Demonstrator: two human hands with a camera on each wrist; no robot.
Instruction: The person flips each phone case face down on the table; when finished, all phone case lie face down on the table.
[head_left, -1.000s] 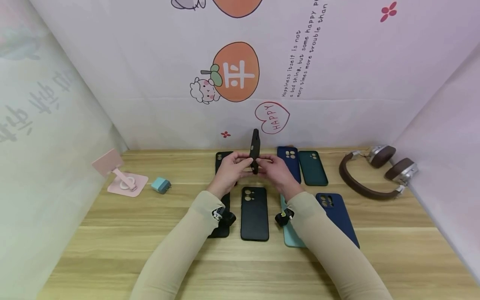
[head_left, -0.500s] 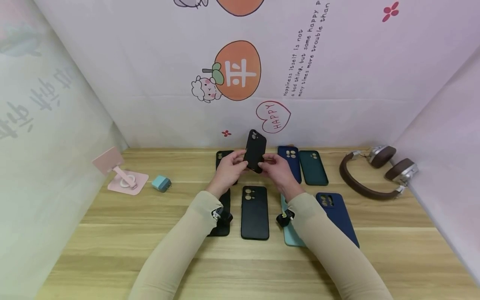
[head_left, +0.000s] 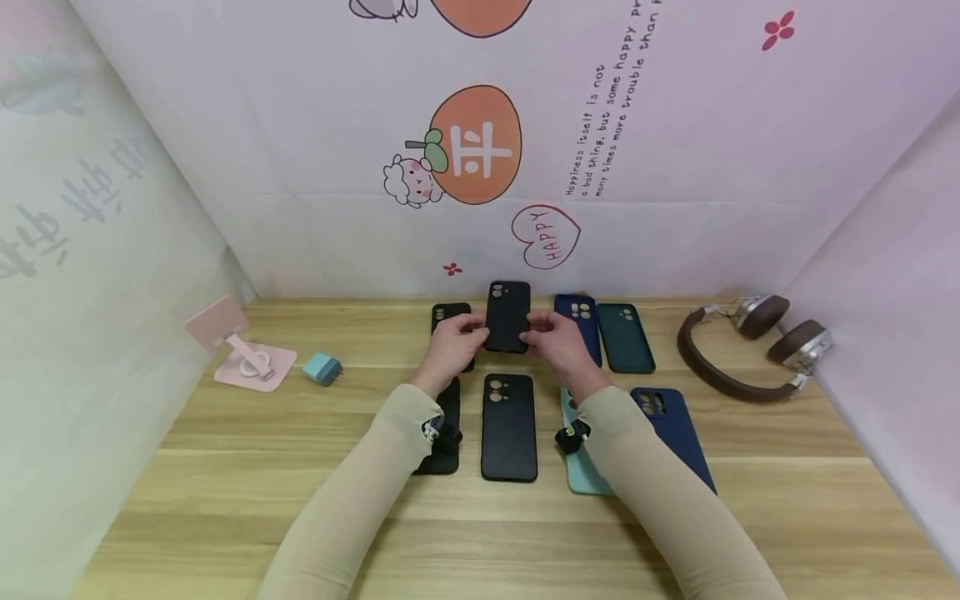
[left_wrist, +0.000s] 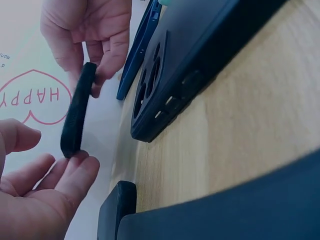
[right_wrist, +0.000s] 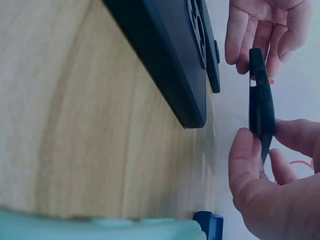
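A small black phone case [head_left: 508,317] is held upright with its back toward the head camera, close above the table's far edge. My right hand [head_left: 553,335] pinches its right edge, thumb on one face and fingers on the other, as the right wrist view shows. My left hand [head_left: 452,343] is at the opposite edge. In the left wrist view its fingertips [left_wrist: 82,170] meet the case's edge, while its thumb stands apart. Below lies another black phone case [head_left: 509,427], with black cases [head_left: 447,312] near my left hand and a navy case [head_left: 588,333] beside my right.
A teal-green case [head_left: 626,337], a light turquoise case [head_left: 585,473] and a blue case [head_left: 678,433] lie on the right. Brown headphones [head_left: 712,367] are at far right. A pink phone stand [head_left: 255,367] and blue charger plug [head_left: 322,368] sit left. A printed cloth [head_left: 322,225] hangs behind.
The black case has turned from edge-on to show its back to the head camera, and come down slightly. My left thumb and fingers have shifted to its left edge.
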